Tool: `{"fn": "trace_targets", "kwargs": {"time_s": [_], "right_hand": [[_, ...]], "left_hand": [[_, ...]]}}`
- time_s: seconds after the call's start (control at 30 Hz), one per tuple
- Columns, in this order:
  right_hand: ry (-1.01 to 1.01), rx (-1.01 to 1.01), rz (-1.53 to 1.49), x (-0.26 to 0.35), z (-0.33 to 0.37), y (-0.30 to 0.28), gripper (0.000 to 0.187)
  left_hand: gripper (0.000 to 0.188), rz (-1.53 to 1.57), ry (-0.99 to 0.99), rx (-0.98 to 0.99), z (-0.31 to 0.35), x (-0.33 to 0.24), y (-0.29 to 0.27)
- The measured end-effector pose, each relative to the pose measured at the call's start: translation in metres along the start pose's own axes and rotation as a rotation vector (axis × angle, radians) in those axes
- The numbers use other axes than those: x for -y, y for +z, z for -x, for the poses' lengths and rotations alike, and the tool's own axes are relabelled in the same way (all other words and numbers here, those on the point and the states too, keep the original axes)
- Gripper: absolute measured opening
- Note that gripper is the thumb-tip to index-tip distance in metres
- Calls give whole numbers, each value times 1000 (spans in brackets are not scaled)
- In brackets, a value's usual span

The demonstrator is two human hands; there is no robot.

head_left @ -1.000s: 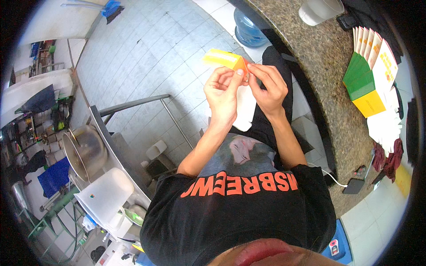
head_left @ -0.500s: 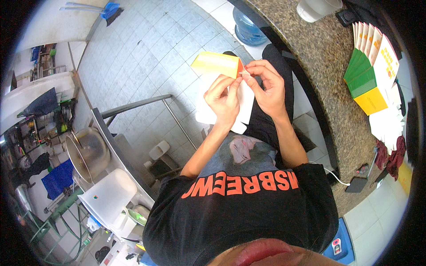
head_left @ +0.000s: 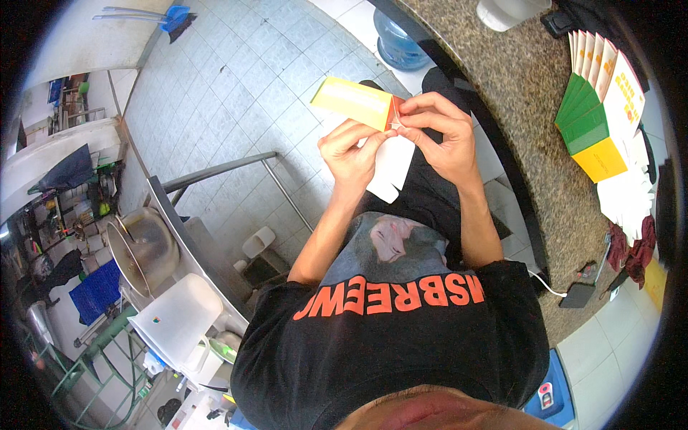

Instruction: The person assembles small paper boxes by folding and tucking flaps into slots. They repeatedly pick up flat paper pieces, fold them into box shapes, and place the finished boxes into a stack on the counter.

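I hold a thin card carton, yellow outside with an orange-red end, out in front of me above my lap. My left hand pinches its lower edge near the corner, thumb against fingers. At the orange-red end, my right hand is closed on a small end flap, its fingertips close to the left thumb. A thin white edge or strip shows between the right fingers. Below the hands hangs a white panel with slotted tabs; whether it joins the carton is hidden behind my left hand.
To the right runs a speckled stone counter, bearing a fanned row of green, yellow and white cartons, a translucent tub and a dark charger. A blue water jug stands beyond it. Left are a metal rail and a large pot.
Both hands have drifted slightly apart and the carton has tilted, its right end lower. The white panel now shows less on the left side.
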State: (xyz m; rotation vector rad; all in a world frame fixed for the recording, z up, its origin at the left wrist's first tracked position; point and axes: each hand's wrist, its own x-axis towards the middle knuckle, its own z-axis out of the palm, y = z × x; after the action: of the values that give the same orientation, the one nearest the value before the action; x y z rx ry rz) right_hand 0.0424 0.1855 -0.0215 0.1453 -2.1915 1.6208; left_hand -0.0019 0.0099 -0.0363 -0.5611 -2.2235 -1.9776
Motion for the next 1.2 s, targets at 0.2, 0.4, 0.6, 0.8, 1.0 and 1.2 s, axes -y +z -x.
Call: {"fn": "trace_targets", "kwargs": {"time_s": [0.2,0.4,0.6,0.8,1.0,1.2], "right_hand": [[36,40,-72,4,1,-3,18],[19,-58,-116,-7,7,1,19],[-54,-58,29,2,8,7,20],[48,-105,-69,-8,12,15,17],[24,-193,12,-5,9,27,9],[-44,-193,107,1,9,26,9]], "left_hand": [[16,-39,63,37,-2,-2,-2],[13,17,51,34,0,4,-5],[16,72,30,-24,5,9,3],[15,26,60,-36,8,-1,15],[11,24,61,-91,6,-2,19],[13,-46,48,11,3,-3,9]]}}
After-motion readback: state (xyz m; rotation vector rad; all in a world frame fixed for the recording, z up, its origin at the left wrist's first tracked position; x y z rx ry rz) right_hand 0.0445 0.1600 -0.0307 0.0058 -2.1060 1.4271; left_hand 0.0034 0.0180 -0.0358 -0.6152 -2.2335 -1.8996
